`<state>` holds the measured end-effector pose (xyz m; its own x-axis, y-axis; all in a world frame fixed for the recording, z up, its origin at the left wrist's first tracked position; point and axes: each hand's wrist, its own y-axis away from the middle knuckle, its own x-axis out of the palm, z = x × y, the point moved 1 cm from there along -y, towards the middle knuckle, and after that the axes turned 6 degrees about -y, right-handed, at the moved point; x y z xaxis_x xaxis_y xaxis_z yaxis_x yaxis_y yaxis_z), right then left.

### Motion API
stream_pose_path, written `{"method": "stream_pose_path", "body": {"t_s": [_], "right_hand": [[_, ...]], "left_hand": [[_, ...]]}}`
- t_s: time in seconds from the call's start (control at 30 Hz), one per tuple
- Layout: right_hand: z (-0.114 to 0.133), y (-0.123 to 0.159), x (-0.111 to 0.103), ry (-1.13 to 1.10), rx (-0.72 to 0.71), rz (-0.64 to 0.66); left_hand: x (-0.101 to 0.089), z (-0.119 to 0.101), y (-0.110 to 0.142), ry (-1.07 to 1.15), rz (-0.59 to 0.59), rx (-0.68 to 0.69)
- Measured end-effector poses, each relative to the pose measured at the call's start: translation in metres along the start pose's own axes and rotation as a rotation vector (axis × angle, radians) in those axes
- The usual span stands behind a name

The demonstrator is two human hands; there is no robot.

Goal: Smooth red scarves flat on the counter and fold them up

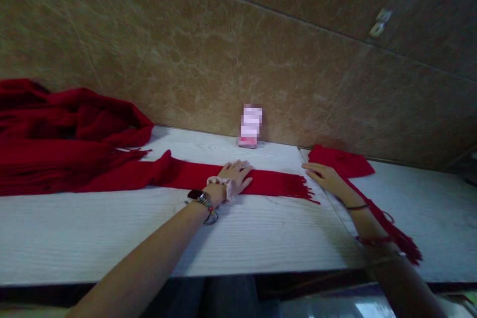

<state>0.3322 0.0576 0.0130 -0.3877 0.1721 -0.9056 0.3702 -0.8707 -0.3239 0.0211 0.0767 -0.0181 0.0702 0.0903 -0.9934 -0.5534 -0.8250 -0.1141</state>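
A red fringed scarf stretches along the white table, its tasselled end toward the right. My left hand lies flat on the scarf with fingers spread, a scrunchie and a watch at the wrist. Just beyond the fringe, my right hand hovers over or rests on the table; I cannot tell which. Its fingers are stretched out and hold nothing. Close behind that hand lies another red scarf, whose fringe runs under my right forearm toward the front edge.
Piled red scarves cover the left end of the white table. A phone-like object, blurred out, leans against the brown marbled wall. A socket-like fitting sits high on the wall at right. The table's front edge is near my body.
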Motion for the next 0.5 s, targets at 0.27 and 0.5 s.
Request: {"method": "stream_pose_path", "body": {"t_s": [0.27, 0.5], "right_hand": [[0.076, -0.043, 0.045, -0.007, -0.095, 0.054], [0.092, -0.04, 0.094, 0.079, -0.016, 0.18]], "left_hand": [[0.004, -0.006, 0.004, 0.056, -0.004, -0.047], [-0.005, 0.001, 0.016, 0.009, -0.019, -0.196]]}}
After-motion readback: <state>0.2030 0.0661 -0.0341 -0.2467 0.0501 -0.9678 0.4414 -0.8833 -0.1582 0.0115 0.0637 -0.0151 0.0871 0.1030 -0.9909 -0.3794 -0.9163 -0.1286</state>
